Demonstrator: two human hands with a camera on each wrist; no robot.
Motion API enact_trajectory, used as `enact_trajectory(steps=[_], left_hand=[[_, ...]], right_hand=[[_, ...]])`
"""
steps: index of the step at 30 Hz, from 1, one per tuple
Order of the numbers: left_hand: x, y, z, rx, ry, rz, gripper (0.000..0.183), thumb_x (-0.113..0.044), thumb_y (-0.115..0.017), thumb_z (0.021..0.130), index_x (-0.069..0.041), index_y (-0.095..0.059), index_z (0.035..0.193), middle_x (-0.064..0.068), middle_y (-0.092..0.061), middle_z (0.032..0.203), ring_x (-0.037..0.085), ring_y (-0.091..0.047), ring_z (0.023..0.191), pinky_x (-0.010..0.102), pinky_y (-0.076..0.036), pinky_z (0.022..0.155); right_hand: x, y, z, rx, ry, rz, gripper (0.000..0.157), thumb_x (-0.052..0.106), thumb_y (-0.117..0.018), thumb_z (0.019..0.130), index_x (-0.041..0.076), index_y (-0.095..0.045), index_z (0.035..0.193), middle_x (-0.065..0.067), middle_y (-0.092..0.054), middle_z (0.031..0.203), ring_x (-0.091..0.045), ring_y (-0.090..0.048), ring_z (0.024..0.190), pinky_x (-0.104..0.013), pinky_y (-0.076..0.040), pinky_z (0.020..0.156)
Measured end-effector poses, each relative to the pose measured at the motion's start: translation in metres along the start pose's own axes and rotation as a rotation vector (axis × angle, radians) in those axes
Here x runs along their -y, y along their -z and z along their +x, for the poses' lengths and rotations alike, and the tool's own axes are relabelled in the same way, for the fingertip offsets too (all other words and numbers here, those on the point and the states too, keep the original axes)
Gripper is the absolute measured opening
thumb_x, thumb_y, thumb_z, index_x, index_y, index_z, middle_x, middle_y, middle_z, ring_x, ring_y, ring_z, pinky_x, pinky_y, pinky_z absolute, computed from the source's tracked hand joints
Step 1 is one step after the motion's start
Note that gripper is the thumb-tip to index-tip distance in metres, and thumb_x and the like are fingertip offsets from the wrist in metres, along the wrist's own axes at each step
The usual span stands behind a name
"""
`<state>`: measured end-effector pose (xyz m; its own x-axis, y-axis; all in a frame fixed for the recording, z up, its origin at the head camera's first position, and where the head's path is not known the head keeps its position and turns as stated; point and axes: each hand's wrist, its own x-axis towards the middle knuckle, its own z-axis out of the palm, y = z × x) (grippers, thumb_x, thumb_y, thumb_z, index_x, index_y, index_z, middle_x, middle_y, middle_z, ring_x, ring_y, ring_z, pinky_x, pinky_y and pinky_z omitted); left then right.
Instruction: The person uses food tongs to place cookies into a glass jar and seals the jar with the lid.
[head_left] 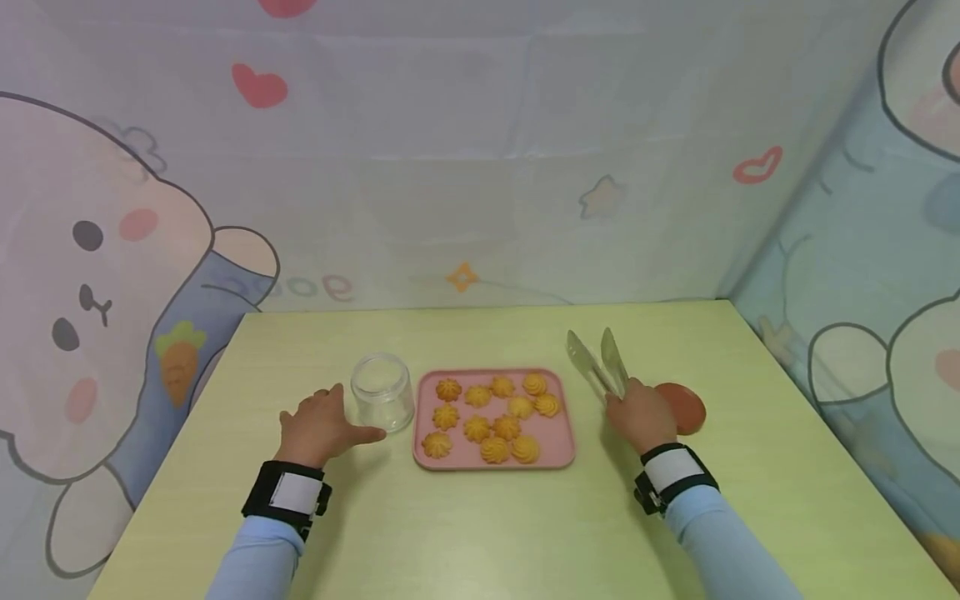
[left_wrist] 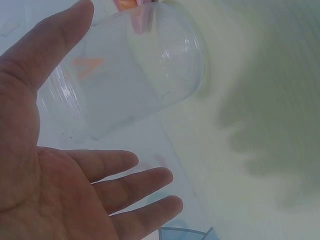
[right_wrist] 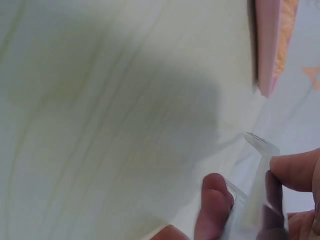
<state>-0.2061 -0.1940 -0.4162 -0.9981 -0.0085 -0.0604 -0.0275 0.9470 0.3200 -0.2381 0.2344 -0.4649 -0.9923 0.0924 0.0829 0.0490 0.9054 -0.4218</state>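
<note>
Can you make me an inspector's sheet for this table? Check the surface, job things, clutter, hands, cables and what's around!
Surface: pale table.
Job things: clear jar left of the pink tray; cookies on the tray; tongs with tips apart.
Clutter: reddish-brown disc by the right hand.
Hands: left hand beside the jar, fingers spread, touching or not I can't tell; right hand holds the tongs.
Cables: nothing seen.
Surroundings: cartoon-print backdrop behind the table.

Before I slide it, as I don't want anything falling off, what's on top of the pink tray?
Twelve golden swirled cookies sit on the pink tray. Bare pink shows around them; the surface directly beneath each cookie is covered.
</note>
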Motion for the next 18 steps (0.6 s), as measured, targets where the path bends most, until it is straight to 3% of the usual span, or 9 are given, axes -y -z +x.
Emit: enact_trajectory(steps=[5,13,18], left_hand=[[0.000,0.002,-0.001,0.015,-0.004,-0.015,0.099,-0.053,-0.077,0.066,0.012,-0.044,0.133,0.037,-0.055,0.122,0.052,-0.050,0.108,0.077,-0.029,0.090],[0.002,0.003,0.004,0.024,-0.020,-0.055,0.104,-0.056,-0.076,0.067,0.012,-0.039,0.137,0.037,-0.052,0.126,0.051,-0.049,0.110,0.074,-0.031,0.090],[0.000,0.008,0.011,0.028,-0.043,-0.083,0.104,-0.055,-0.076,0.067,0.012,-0.038,0.137,0.036,-0.053,0.126,0.048,-0.052,0.109,0.068,-0.040,0.087]], right_hand=[[0.006,0.008,-0.004,-0.012,0.007,-0.001,0.034,0.021,-0.048,0.093,-0.011,-0.055,0.085,-0.025,-0.062,0.072,-0.033,-0.056,0.059,-0.049,-0.046,0.050],[0.019,0.012,-0.013,-0.061,0.107,-0.012,0.038,0.032,-0.059,0.092,-0.002,-0.055,0.077,-0.012,-0.055,0.060,-0.025,-0.051,0.050,-0.035,-0.036,0.041],[0.037,0.018,-0.026,-0.111,0.175,-0.012,0.038,0.034,-0.065,0.088,-0.001,-0.057,0.077,-0.009,-0.052,0.057,-0.023,-0.047,0.046,-0.031,-0.032,0.039]])
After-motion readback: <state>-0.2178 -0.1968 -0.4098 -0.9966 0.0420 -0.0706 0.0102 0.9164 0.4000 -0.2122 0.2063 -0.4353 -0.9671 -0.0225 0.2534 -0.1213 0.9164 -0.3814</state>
